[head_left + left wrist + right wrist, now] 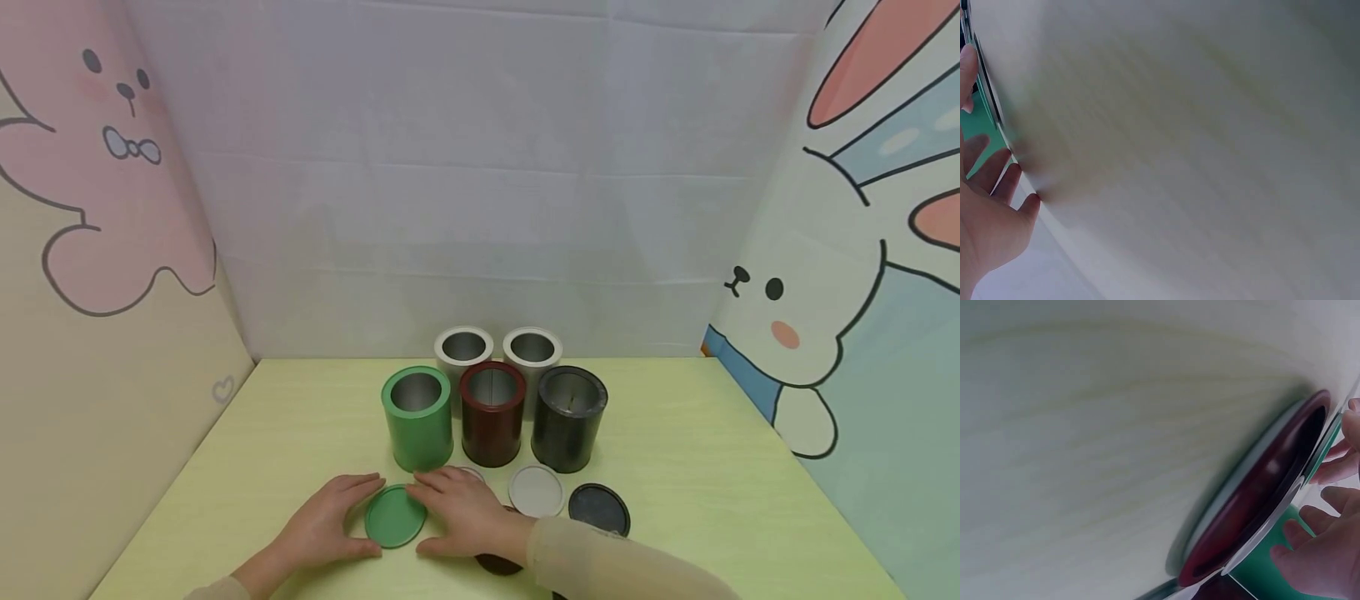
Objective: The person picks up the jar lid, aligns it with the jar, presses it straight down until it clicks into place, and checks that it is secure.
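Note:
A round green lid (395, 517) lies flat on the table between the two hands. The left hand (326, 518) is at its left side, fingers and thumb spread apart, with the index fingertip near the rim. On the other side the right hand (468, 512) reaches in, its fingertips at the lid's upper right edge and its thumb apart. Neither hand visibly grips the lid. Under the right wrist a dark red lid (501, 565) is partly covered. The right wrist view shows the dark red lid (1260, 494) close up, beside the right hand's fingers.
Behind the hands stand open cans: green (422, 437), dark red (491, 433) and black (567, 437), with two white cans (455, 375) at the back. A white lid (536, 491) and a black lid (600, 510) lie right of the hands; another pale lid is mostly hidden.

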{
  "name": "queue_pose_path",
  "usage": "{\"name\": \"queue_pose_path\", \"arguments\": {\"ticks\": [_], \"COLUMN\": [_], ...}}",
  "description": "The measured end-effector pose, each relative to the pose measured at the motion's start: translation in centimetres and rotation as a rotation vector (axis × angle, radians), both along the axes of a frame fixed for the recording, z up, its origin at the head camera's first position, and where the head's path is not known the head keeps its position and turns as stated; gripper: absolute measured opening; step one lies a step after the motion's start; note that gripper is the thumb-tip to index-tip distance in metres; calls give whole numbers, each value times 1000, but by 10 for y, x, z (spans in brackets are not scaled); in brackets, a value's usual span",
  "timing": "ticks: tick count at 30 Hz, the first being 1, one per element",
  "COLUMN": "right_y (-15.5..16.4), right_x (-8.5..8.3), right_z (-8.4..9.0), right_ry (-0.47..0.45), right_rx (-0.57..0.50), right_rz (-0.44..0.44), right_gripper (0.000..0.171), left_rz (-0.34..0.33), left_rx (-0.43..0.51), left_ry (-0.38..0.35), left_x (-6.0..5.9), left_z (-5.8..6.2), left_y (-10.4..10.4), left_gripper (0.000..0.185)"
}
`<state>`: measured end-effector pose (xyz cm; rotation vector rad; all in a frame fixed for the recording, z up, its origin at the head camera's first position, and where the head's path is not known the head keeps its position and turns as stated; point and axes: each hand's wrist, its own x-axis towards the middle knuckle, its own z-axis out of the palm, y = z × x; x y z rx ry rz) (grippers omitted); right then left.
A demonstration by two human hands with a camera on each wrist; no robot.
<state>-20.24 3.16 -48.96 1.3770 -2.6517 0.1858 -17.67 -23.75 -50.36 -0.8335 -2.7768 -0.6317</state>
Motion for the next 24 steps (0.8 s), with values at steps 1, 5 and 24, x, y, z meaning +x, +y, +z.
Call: {"name": "queue_pose_path", "arguments": {"ticks": [1,5,24], "right_y": [-1,-4,-9], "right_x": [0,-1,-1], "right_z": [0,-2,-5], "right_ry": [2,2,-19], "right_rx": [9,36,89], "right_rz": [-4,-21,-1], "right_gripper": [73,74,73], "left_rz": [-1,-2,-6], "left_rx": [-1,-7,-19], "left_ry": [4,15,-23], "left_x": [0,0,2], "left_z": [0,-1,-2], "left_y": [0,1,2], "left_gripper": [89,88,83]}}
